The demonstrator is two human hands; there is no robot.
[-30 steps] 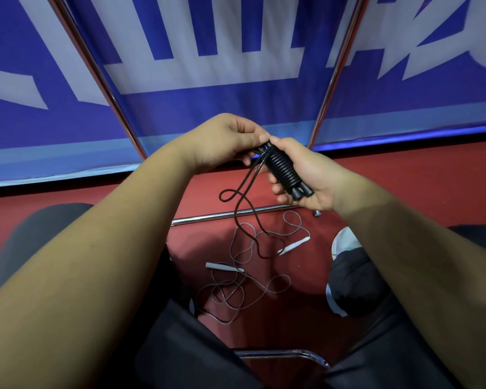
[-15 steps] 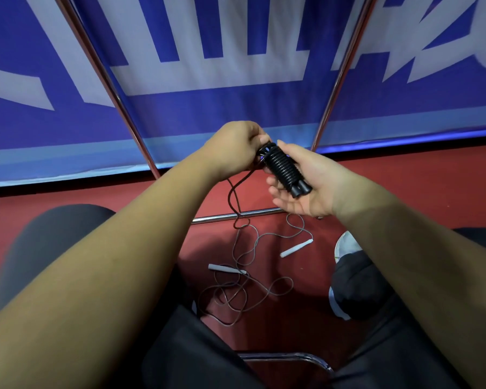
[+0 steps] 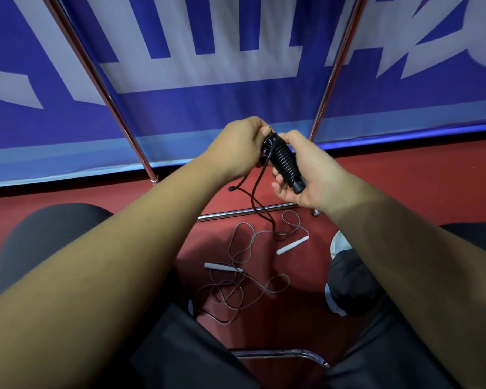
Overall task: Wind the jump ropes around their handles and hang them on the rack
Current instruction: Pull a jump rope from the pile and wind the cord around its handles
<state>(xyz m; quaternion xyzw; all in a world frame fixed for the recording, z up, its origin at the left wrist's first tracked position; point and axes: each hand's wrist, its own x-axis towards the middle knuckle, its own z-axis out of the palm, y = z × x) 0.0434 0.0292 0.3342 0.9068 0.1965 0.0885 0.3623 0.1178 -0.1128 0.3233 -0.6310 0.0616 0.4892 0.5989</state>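
Observation:
My right hand (image 3: 314,175) grips the black jump rope's handles (image 3: 285,162), which are bound in tight coils of black cord. My left hand (image 3: 239,147) pinches the same cord at the top end of the bundle. A loose loop of black cord (image 3: 253,197) hangs down from the bundle toward the floor. A second jump rope with white handles (image 3: 220,267) lies tangled on the red floor between my knees, its other white handle (image 3: 292,245) further right.
Two chrome rack legs (image 3: 118,113) slant up in front of a blue and white banner (image 3: 208,66). A chrome crossbar (image 3: 236,214) lies on the red floor. A chair's chrome edge (image 3: 278,353) shows below. My shoe (image 3: 338,242) is at the right.
The hanging loop of black cord has grown shorter as more of it went round the handles. My left hand has come closer to the top of the bundle.

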